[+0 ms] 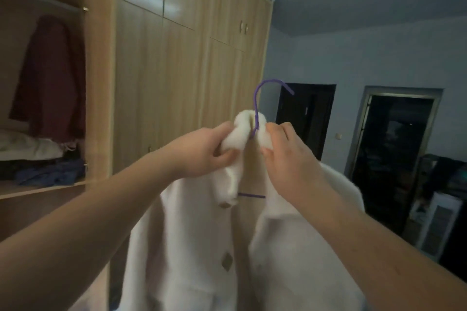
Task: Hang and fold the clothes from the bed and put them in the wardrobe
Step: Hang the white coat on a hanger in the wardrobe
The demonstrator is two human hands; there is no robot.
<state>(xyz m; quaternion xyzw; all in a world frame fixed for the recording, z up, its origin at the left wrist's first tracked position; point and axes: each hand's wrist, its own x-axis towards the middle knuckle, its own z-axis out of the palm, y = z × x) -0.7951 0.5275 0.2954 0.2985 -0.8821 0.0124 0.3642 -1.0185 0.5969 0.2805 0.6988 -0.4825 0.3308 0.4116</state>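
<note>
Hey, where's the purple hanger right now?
In the head view, centre, the purple hanger sits inside the white coat, its hook rising between the left hand and right hand.

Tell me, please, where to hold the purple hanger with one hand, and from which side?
Probably the bare upright neck of the hanger, just under the hook, coming from your near side. It stands clear above the collar of the coat, between the left hand and right hand, so the hook is left free.
</note>
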